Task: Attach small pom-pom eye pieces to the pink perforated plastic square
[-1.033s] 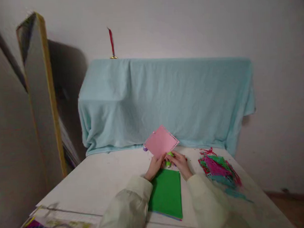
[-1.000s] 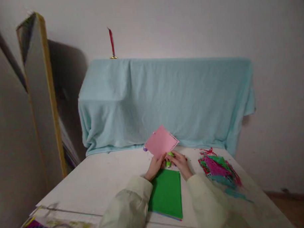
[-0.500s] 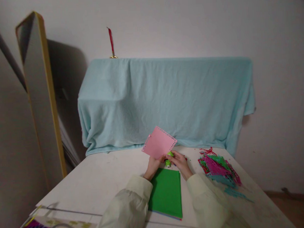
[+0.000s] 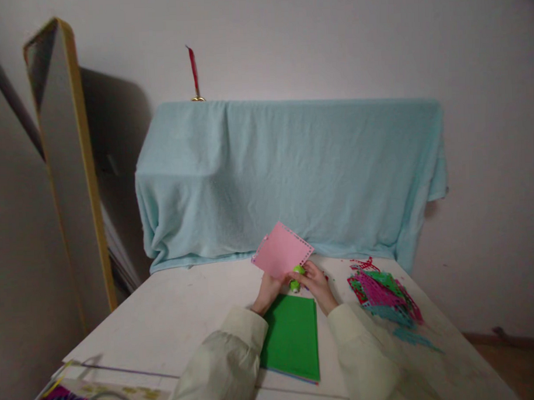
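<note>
While my left hand (image 4: 267, 293) pinches the pink card (image 4: 282, 250) by its lower corner, tilted up above the worktop (image 4: 166, 320), my right hand (image 4: 316, 286) closes around a small green punch (image 4: 296, 277) at the card's 5 o'clock edge. At 6 o'clock from my hands lies a green sheet stack (image 4: 293, 338); at 3 o'clock, well apart, sits a heap of coloured cuttings (image 4: 381, 289)

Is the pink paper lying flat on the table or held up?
Held up. The pink paper tilts above the table, its lower corner pinched by the left hand.
</note>
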A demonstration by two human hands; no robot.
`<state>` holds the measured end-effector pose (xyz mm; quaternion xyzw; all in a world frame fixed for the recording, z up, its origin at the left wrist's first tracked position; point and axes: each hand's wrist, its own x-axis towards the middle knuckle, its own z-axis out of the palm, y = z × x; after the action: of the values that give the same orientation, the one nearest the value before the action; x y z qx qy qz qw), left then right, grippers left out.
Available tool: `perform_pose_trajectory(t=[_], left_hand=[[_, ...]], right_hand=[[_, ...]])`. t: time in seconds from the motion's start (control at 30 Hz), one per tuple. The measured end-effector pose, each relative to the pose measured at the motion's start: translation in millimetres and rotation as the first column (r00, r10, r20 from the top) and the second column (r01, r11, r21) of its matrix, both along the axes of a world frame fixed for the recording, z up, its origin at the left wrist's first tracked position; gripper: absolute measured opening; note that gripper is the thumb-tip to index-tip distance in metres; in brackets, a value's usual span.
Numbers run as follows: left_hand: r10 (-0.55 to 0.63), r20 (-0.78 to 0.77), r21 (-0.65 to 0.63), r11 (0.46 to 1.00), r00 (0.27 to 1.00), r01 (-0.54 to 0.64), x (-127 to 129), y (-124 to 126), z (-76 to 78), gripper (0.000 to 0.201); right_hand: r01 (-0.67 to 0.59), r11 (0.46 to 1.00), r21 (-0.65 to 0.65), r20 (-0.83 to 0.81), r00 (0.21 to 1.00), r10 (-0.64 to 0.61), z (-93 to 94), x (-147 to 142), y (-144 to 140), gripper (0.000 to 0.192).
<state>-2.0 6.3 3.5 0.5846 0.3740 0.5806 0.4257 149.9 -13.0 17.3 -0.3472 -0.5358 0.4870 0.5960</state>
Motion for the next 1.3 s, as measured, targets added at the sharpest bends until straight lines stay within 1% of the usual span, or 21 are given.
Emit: perform_pose_trajectory(t=[0.13, 0.3, 0.57, 0.63, 0.8, 0.93, 1.03, 1.2, 1.3], left_hand=[[-0.013, 0.002, 0.008, 1.0, 1.0, 0.013, 0.5, 0.0, -0.3, 0.043], [-0.001, 0.004, 0.015, 1.0, 1.0, 0.001, 1.5, -2.2, 2.6, 0.043], [-0.035, 0.027, -0.03, 0.999, 0.999, 0.036, 2.4, -3.7, 4.9, 0.044], [-0.04, 0.026, -0.042, 0.998, 0.999, 0.041, 2.3, -4.0, 4.3, 0.044], [0.031, 0.024, -0.062, 0.998, 0.999, -0.029, 2.6, -3.6, 3.2, 0.049], [0.0, 0.028, -0.093, 0.996, 1.0, 0.003, 1.9, -2.6, 3.2, 0.049], [0.008, 0.029, -0.074, 0.997, 1.0, -0.006, 0.6, -2.4, 4.7, 0.048], [0.058, 0.079, 0.038, 0.997, 0.995, -0.062, 0.6, -2.6, 8.0, 0.049], [0.075, 0.092, 0.023, 0.997, 0.993, -0.078, 0.7, -1.6, 6.8, 0.048]], right_hand=[[0.034, 0.999, -0.002, 0.003, 0.999, -0.034, -0.5, -0.1, 0.5, 0.037], [0.03, 0.999, -0.022, -0.017, 0.999, -0.03, 1.2, -1.4, 1.0, 0.044], [0.051, 0.997, -0.053, -0.021, 0.998, -0.052, 4.8, -1.8, -1.8, 0.05], [0.063, 0.996, -0.057, -0.01, 0.998, -0.064, 4.2, -1.3, -1.5, 0.051], [0.075, 0.995, -0.062, 0.004, 0.997, -0.075, -1.0, 1.0, 3.2, 0.051], [0.101, 0.994, -0.045, -0.013, 0.995, -0.102, -4.5, 2.6, 5.7, 0.053], [0.107, 0.993, -0.047, -0.029, 0.994, -0.108, -4.6, 2.7, 5.0, 0.052], [0.12, 0.992, -0.049, -0.016, 0.993, -0.121, -1.6, 2.5, 3.1, 0.048], [0.112, 0.992, -0.053, -0.01, 0.994, -0.113, -0.8, 2.6, 3.3, 0.047]])
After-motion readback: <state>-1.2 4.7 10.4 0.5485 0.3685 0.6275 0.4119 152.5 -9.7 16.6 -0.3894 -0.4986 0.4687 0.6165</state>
